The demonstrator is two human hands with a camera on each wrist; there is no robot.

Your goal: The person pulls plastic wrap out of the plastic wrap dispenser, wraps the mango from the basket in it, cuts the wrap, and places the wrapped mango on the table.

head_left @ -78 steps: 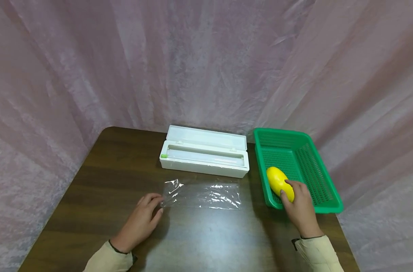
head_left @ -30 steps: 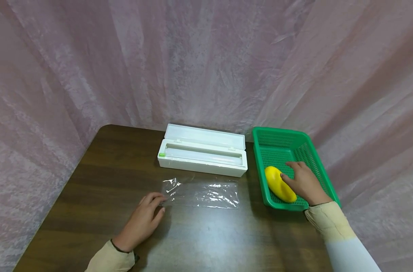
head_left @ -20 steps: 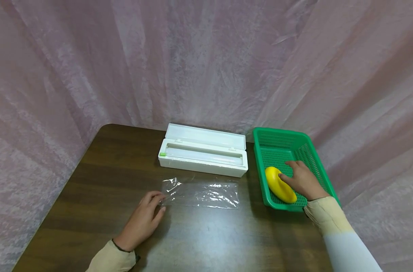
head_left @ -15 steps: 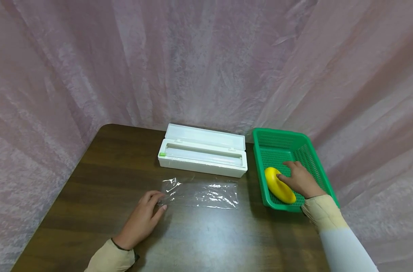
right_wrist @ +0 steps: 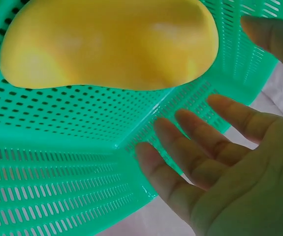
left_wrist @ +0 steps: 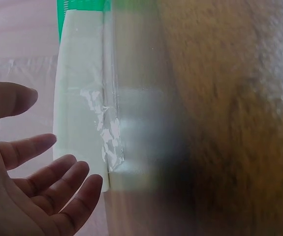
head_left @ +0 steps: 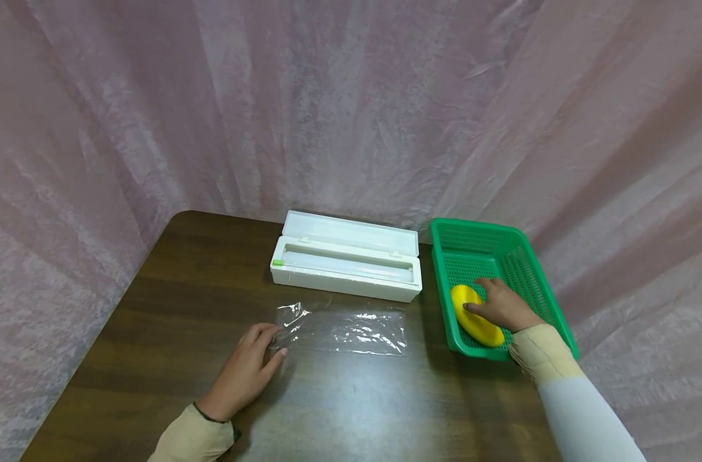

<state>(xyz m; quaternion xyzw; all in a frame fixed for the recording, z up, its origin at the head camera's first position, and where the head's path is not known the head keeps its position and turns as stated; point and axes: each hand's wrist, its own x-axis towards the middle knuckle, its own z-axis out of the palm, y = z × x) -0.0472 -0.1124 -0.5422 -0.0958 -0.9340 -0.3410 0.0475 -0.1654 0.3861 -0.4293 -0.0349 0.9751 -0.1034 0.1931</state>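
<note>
A yellow mango (head_left: 475,317) lies in the green plastic basket (head_left: 559,321) on the right. My right hand (head_left: 501,305) is over the basket beside the mango, its thumb above the fruit in the head view. In the right wrist view the fingers (right_wrist: 195,132) are spread and apart from the mango (right_wrist: 111,44). On the left, my left hand (head_left: 244,372) is at the left edge of a clear sheet of plastic film (head_left: 368,330), fingers relaxed. The left wrist view shows no thing gripped in its fingers (left_wrist: 77,196).
Behind the film stands a long white cling film dispenser (head_left: 345,282) with its lid (head_left: 351,231) raised and a green slider (head_left: 278,262) at its left end. A dark wooden table (head_left: 154,321) bears everything. Pink curtains (head_left: 328,115) hang close behind it.
Earlier my right hand gripped the mango at the basket's near left; it has since let go, moved farther in, then drifted slightly left above the fruit. My left hand has barely moved.
</note>
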